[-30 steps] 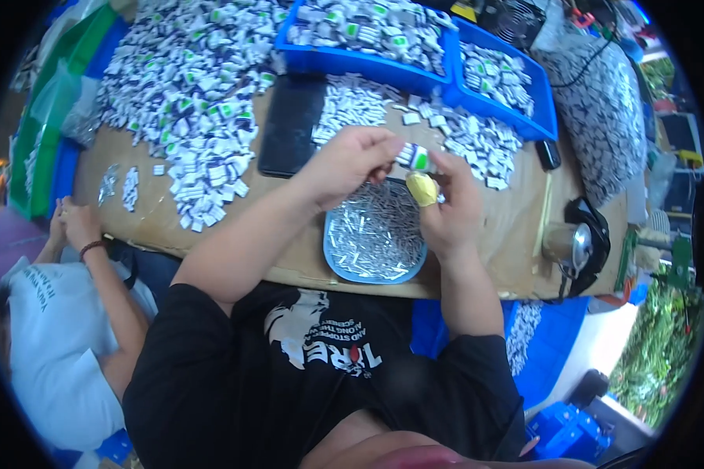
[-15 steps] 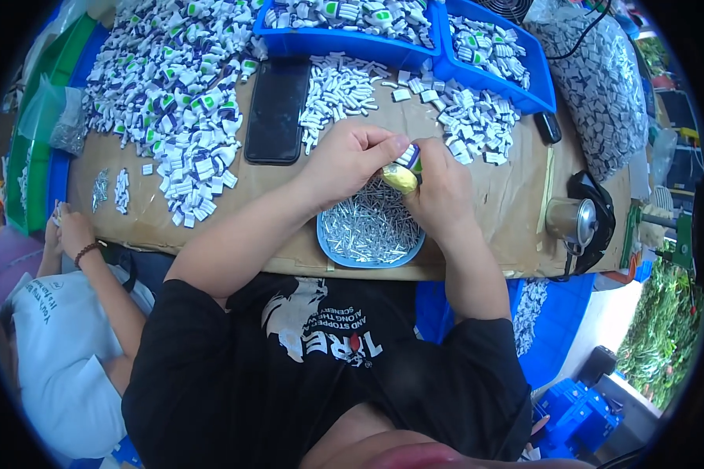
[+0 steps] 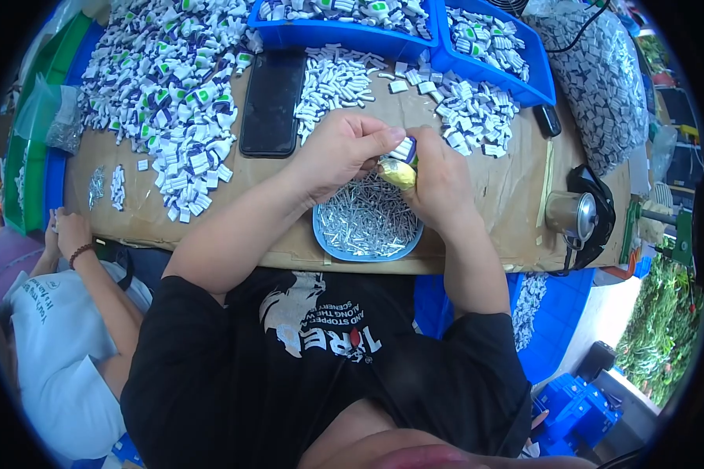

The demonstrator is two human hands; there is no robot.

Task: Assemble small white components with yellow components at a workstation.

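Observation:
My left hand [image 3: 344,152] and my right hand [image 3: 443,173] meet over a blue tub [image 3: 317,234] of small metal pins [image 3: 368,223]. Between their fingertips is a small white and purple plastic piece [image 3: 402,148], both hands closed on it; the fingers hide part of it. Something yellow and rounded [image 3: 397,173] shows at my right thumb, perhaps a wrapping on it. Past my hands lie slim white pieces [image 3: 338,86] and flat white pieces [image 3: 473,113]. Far left spreads a large heap of white, purple and green pieces [image 3: 164,94].
A black phone [image 3: 272,103] lies left of the slim pieces. Blue bins [image 3: 344,33] line the back. A bulging clear bag [image 3: 590,86] and a metal cup [image 3: 569,215] stand at right. At far left, a co-worker's hands [image 3: 69,233] work by the table edge.
The view has shifted slightly, so the table sits a little higher in it. Both hands keep hold of the small piece over the tub, with hardly any change in grip.

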